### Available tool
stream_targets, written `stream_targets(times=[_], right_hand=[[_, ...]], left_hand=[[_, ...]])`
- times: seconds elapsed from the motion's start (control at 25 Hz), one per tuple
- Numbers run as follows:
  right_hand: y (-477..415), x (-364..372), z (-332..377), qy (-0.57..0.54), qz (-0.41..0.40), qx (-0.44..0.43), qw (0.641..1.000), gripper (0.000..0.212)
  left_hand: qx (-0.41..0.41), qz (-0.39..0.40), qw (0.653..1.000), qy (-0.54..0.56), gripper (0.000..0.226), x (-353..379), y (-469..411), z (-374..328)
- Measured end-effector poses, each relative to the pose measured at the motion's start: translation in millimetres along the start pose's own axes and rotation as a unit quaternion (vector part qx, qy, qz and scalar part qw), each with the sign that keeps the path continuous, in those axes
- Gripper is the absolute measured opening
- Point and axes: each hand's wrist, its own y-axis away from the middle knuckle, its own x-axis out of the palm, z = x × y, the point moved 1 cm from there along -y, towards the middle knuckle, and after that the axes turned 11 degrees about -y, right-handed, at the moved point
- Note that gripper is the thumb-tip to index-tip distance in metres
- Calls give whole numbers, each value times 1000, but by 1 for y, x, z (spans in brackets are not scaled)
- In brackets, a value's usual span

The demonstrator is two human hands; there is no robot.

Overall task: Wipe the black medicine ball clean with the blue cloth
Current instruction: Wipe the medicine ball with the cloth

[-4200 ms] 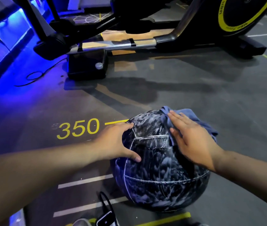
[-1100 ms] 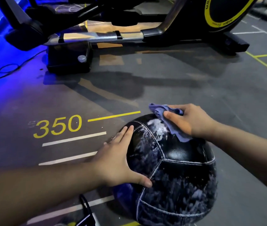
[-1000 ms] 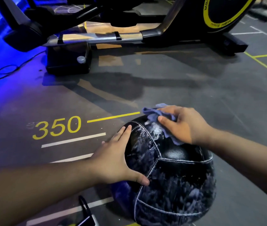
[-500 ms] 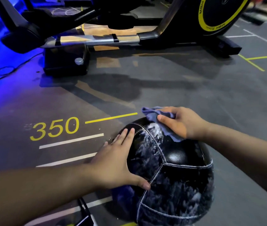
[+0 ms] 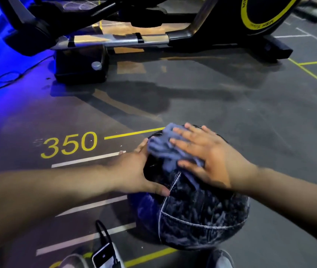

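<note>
Blue cloth [image 5: 163, 149] under flat right hand [image 5: 208, 161] atop black medicine ball [image 5: 229, 227]; left hand [image 5: 132, 171] splayed, bracing left flank; white residue [image 5: 190, 211] below, nearer body.

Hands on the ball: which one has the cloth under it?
The right hand, laid flat, presses the blue cloth onto the black medicine ball; the left hand rests bare on its left side.

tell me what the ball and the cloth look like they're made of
Black medicine ball: looks like synthetic leather or vinyl, with panels joined by pale stitched seams, a slight sheen and whitish smears on the lower panels. Blue cloth: probably soft microfibre or similar fabric; matte, bunched into limp folds under the right hand.
</note>
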Motion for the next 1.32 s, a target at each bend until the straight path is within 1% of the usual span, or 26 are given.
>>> stream_targets(times=[0.08, 0.12, 0.16, 0.2, 0.28, 0.36, 0.4, 0.48, 0.52, 0.6, 0.64, 0.72, 0.8, 0.84, 0.88, 0.92, 0.96, 1.0, 1.04, 1.08, 1.12, 1.16, 1.2, 1.24, 1.32], right_hand=[[-25, -10, -24, -60, 12, 133, 989, 63], [-35, -12, -34, -81, 17, 186, 979, 59], [-44, -12, -39, -100, 19, 218, 971, 51], [-48, -12, -38, -117, 7, 222, 968, 42], [-43, -14, -26, -117, -35, 175, 977, 35], [-22, -10, -7, -98, -57, 98, 989, 43], [-8, -8, 3, -80, -53, 55, 994, 48], [18, 3, 22, -35, -37, -27, 998, 48], [29, 11, 31, -9, -15, -65, 998, 48], [33, 14, 35, 8, 35, -116, 993, 52], [28, 9, 29, -7, 42, -118, 992, 52], [9, -1, 11, -63, 7, -61, 996, 46], [-13, -13, -12, -112, -42, 51, 992, 39], [-24, -18, -25, -123, -40, 127, 983, 34], [-34, -21, -36, -124, -11, 211, 970, 29], [-43, -24, -40, -120, 16, 263, 957, 27], [-46, -25, -41, -116, 23, 272, 955, 26], [-45, -25, -36, -115, 16, 250, 961, 27], [-38, -22, -27, -116, -7, 197, 973, 30], [-26, -18, -13, -118, -28, 123, 985, 33], [-12, -13, 3, -108, -26, 48, 993, 36], [3, -5, 19, -87, -11, -20, 996, 38], [17, 4, 32, -63, 18, -64, 996, 38], [26, 11, 39, -42, 40, -94, 994, 39], [28, 9, 36, -22, 55, -133, 989, 43]], left_hand=[[-9, 9, 1000, -28, 149, 3, 2, -7], [-9, 14, 999, -35, 151, 3, 2, -8], [-10, 21, 999, -41, 151, 3, 2, -7], [-12, 25, 999, -45, 151, 0, 4, -7], [-10, 29, 998, -56, 151, -2, 7, -5], [-8, 27, 998, -51, 151, -2, 7, -5], [-3, 20, 999, -51, 149, -4, 5, -5], [13, 12, 998, -55, 137, -3, 2, -5], [22, 7, 998, -60, 133, -2, 2, -5], [17, -3, 998, -58, 135, 0, 4, -6], [11, -11, 999, -41, 139, 1, 7, -8], [16, -35, 999, -27, 145, 1, 12, -15], [16, -36, 997, -60, 150, 4, 15, -24], [15, -36, 997, -74, 152, 7, 14, -27], [15, -34, 996, -79, 154, 7, 14, -30], [16, -32, 996, -77, 154, 7, 14, -31], [17, -27, 997, -70, 154, 6, 12, -31], [16, -19, 998, -63, 154, 6, 10, -28], [15, -9, 998, -56, 152, 4, 7, -25], [19, -3, 999, -49, 146, 1, 6, -22], [31, 0, 999, -38, 135, -3, 7, -21], [46, -10, 999, -27, 121, -6, 8, -19], [59, -26, 998, -17, 109, -11, 12, -19], [55, -35, 998, -4, 104, -11, 14, -17], [41, -45, 997, 46, 106, -7, 16, -13]])
